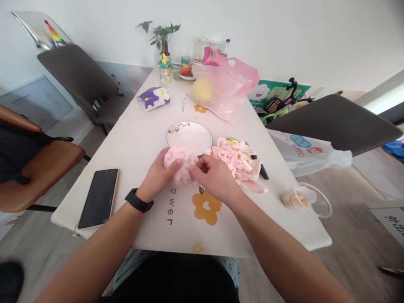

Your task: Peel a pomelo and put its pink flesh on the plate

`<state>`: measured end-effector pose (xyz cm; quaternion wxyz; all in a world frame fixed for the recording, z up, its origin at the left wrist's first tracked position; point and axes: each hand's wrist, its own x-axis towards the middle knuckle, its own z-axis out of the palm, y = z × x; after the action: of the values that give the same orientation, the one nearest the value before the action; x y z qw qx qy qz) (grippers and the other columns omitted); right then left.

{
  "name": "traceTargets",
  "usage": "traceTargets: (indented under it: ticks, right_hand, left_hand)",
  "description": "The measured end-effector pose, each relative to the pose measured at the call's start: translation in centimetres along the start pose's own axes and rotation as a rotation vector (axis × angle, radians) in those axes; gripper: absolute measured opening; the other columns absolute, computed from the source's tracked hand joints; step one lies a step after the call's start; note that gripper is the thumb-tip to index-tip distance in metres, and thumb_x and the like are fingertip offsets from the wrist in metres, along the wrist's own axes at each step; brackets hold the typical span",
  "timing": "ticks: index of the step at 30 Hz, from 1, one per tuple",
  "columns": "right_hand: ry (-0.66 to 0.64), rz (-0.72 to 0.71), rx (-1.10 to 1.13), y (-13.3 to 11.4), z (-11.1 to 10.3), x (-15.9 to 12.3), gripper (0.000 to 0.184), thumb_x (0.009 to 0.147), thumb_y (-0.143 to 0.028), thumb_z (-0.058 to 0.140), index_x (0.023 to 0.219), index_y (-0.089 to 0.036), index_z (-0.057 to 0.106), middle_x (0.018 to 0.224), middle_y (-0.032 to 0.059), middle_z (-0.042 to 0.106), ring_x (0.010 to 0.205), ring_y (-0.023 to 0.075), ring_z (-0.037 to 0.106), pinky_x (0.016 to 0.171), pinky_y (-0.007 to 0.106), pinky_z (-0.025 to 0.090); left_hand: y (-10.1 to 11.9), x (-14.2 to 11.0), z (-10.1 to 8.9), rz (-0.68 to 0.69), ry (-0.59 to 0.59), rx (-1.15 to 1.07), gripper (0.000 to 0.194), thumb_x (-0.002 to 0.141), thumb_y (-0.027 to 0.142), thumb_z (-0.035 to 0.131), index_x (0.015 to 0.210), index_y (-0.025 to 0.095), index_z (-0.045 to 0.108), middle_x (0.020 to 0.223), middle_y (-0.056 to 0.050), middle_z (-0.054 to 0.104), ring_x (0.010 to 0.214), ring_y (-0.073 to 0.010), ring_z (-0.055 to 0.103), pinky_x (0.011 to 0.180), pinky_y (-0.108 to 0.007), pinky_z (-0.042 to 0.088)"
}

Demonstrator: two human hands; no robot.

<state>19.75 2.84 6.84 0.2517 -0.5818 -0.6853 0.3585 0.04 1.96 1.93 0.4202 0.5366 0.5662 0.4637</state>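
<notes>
A peeled pomelo (180, 167), pale pink with patchy pith, is held just above the near side of the plate. My left hand (160, 172) wraps round its left side, thumb across the front. At its right side, my right hand (216, 174) is closed, thumb and forefinger pinching at the pith; any small piece between them is hidden. A white plate (191, 136) with a cartoon rim lies just beyond the fruit. Right of the plate is a heap of pink peel (236, 160) with some green skin. A black handle (264, 172), perhaps a knife's, sticks out from under it.
A phone (98, 198) lies at the table's left edge, a clear plastic tub (307, 200) at the right. Farther back are a tissue pack (153, 99), a pink plastic bag (229, 84) with a yellow fruit, and a potted plant (164, 35). Chairs flank the table.
</notes>
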Motion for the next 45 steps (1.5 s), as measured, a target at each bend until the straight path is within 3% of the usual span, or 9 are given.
traceTargets:
  ticks: [16, 23, 27, 31, 36, 39, 42, 45]
  right_hand:
    - [-0.089, 0.031, 0.032, 0.0, -0.9, -0.1, 0.009, 0.079, -0.026, 0.061, 0.073, -0.024, 0.054, 0.060, -0.0027, 0.064, 0.053, 0.0145, 0.056, 0.049, 0.028, 0.040]
    - [-0.195, 0.027, 0.241, 1.5, -1.0, -0.1, 0.004, 0.088, -0.028, 0.059, 0.086, -0.025, 0.059, 0.065, -0.0029, 0.068, 0.062, 0.0171, 0.067, 0.061, 0.030, 0.050]
    - [-0.120, 0.012, 0.190, 1.1, -0.6, -0.5, 0.017, 0.088, -0.039, 0.065, 0.083, -0.025, 0.057, 0.069, -0.0029, 0.066, 0.060, 0.0153, 0.062, 0.056, 0.029, 0.047]
    - [-0.060, 0.008, 0.121, 0.6, -0.3, -0.6, 0.011, 0.085, -0.030, 0.062, 0.078, -0.024, 0.055, 0.067, -0.0035, 0.064, 0.057, 0.0137, 0.059, 0.053, 0.027, 0.044]
    - [-0.084, 0.045, 0.158, 1.2, -0.3, -0.3, 0.007, 0.083, -0.026, 0.060, 0.078, -0.024, 0.055, 0.061, -0.0050, 0.062, 0.052, 0.0138, 0.058, 0.048, 0.026, 0.043]
    - [-0.136, 0.037, 0.244, 1.9, -0.4, -0.3, 0.001, 0.085, -0.025, 0.059, 0.086, -0.025, 0.058, 0.063, -0.0053, 0.064, 0.055, 0.0146, 0.062, 0.054, 0.028, 0.049]
    - [-0.118, -0.015, 0.273, 2.0, -0.5, -0.5, 0.011, 0.087, -0.032, 0.066, 0.096, -0.025, 0.063, 0.076, -0.0028, 0.070, 0.066, 0.0159, 0.066, 0.062, 0.031, 0.054]
    - [-0.069, -0.077, 0.219, 1.7, -0.5, -0.8, 0.016, 0.089, -0.040, 0.069, 0.094, -0.025, 0.065, 0.083, -0.0013, 0.071, 0.070, 0.0160, 0.065, 0.063, 0.030, 0.052]
  left_hand:
    - [0.4, -0.1, 0.1, -0.006, -0.005, 0.031, 0.065, 0.087, 0.064, 0.067, 0.136, 0.023, 0.057, 0.140, -0.012, 0.067, 0.129, -0.0343, 0.062, 0.107, -0.049, 0.050]
    - [0.0, 0.1, 0.0, -0.005, -0.002, 0.013, 0.064, 0.089, 0.064, 0.065, 0.136, 0.023, 0.058, 0.139, -0.012, 0.067, 0.128, -0.0340, 0.062, 0.108, -0.050, 0.049]
    - [-0.1, 0.1, 0.0, -0.002, 0.003, 0.009, 0.062, 0.089, 0.063, 0.066, 0.136, 0.022, 0.058, 0.139, -0.012, 0.067, 0.129, -0.0340, 0.062, 0.109, -0.050, 0.048]
    - [0.1, 0.0, 0.0, -0.008, 0.006, 0.019, 0.064, 0.089, 0.064, 0.066, 0.137, 0.023, 0.058, 0.140, -0.011, 0.067, 0.129, -0.0340, 0.061, 0.108, -0.049, 0.048]
    - [0.2, 0.1, 0.0, -0.007, 0.000, 0.024, 0.065, 0.088, 0.066, 0.066, 0.137, 0.023, 0.058, 0.140, -0.010, 0.067, 0.130, -0.0332, 0.061, 0.108, -0.048, 0.049]
    - [0.0, 0.2, 0.0, -0.021, 0.003, 0.022, 0.066, 0.088, 0.066, 0.066, 0.138, 0.023, 0.058, 0.139, -0.010, 0.068, 0.129, -0.0334, 0.062, 0.109, -0.049, 0.048]
    - [-0.1, 0.2, -0.1, -0.018, 0.000, 0.013, 0.066, 0.088, 0.065, 0.066, 0.138, 0.023, 0.058, 0.140, -0.010, 0.067, 0.129, -0.0337, 0.062, 0.110, -0.050, 0.048]
    - [-0.1, 0.2, -0.1, 0.000, -0.003, 0.016, 0.066, 0.088, 0.065, 0.067, 0.137, 0.022, 0.058, 0.140, -0.011, 0.067, 0.130, -0.0342, 0.061, 0.110, -0.050, 0.047]
